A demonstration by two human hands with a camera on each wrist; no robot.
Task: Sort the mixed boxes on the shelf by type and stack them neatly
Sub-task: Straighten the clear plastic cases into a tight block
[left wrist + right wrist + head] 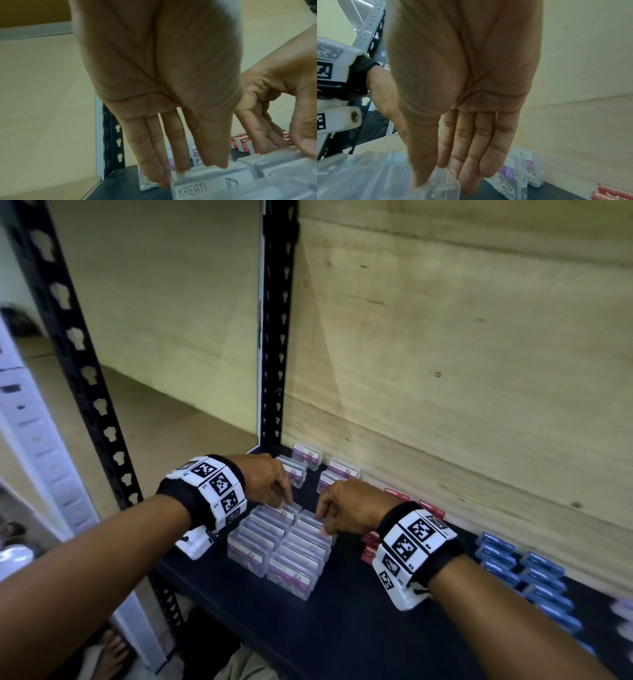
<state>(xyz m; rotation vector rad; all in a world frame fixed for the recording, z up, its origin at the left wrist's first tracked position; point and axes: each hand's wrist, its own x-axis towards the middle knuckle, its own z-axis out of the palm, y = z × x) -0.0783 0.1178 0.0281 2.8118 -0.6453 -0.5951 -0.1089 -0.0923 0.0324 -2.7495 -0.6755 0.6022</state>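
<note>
Two rows of clear paper-clip boxes [281, 546] with purple labels stand packed side by side on the black shelf [342, 628]. My left hand [286, 503] reaches down to the rearmost box of the left row [205, 185], marked KREATI. Its straight fingers [181, 162] stand behind the box and its thumb rests on the top edge. My right hand [323, 520] does the same at the rear of the right row, thumb in front of a clear box [443, 189] and straight fingers [471, 169] behind it. Neither box is lifted.
A few loose clear boxes [337, 474] stand behind the rows near the wooden back wall [445, 371]. Red boxes [370, 546] sit just right of the rows, and two lines of blue boxes [517, 566] lie further right. A black slotted post [274, 337] marks the shelf's back-left corner.
</note>
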